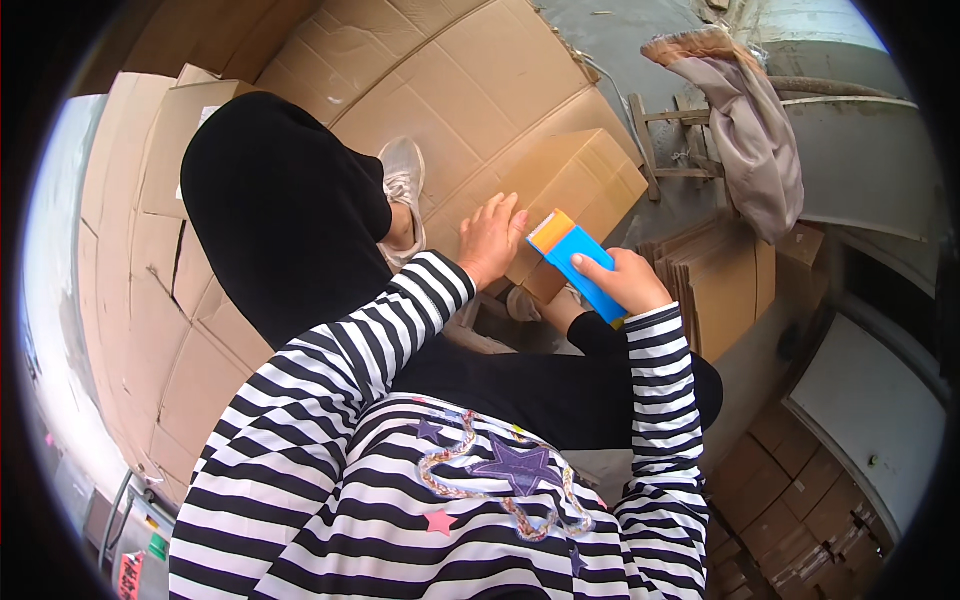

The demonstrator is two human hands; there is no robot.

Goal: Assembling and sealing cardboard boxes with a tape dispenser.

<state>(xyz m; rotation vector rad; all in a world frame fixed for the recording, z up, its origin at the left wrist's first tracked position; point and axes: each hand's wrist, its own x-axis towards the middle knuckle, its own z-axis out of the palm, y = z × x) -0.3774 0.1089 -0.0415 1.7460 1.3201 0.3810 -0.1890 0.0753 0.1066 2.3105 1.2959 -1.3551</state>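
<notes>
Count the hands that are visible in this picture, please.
2: the left hand is open at the side of the brown carton; the right hand grips the blue handheld tool. No other hand shows.

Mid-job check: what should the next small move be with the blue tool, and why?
I'd probably ease the blue tool toward the carton's top: the right hand already grips it, its orange end shows over the carton, and the left hand is at that carton's edge, seemingly placed to steady it. Whether tool and cardboard touch, I can't tell.
</notes>
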